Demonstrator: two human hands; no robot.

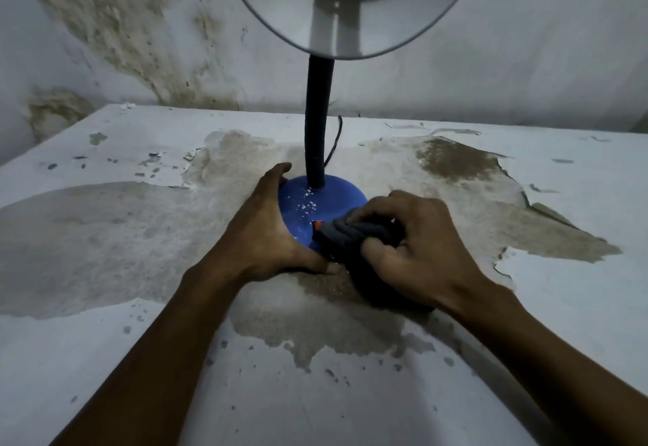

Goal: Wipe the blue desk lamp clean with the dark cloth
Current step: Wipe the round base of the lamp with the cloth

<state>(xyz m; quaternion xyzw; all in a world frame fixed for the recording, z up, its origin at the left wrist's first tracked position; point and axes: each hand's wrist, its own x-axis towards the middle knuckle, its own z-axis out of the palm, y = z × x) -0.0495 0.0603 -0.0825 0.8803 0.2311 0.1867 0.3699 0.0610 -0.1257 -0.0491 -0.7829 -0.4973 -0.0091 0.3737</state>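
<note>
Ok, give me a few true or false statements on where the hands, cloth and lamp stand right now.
1. The right hand grips the dark cloth against the lamp base. True.
2. The left hand is lifted clear of the lamp. False: it rests against the base's left edge, steadying it.
3. White specks lie on the blue base near the stem. True.
4. The cloth is wiping the lamp shade. False: it is down on the base, beside the red switch.
5. The lamp lies tipped over on the table. False: it stands upright.
</note>
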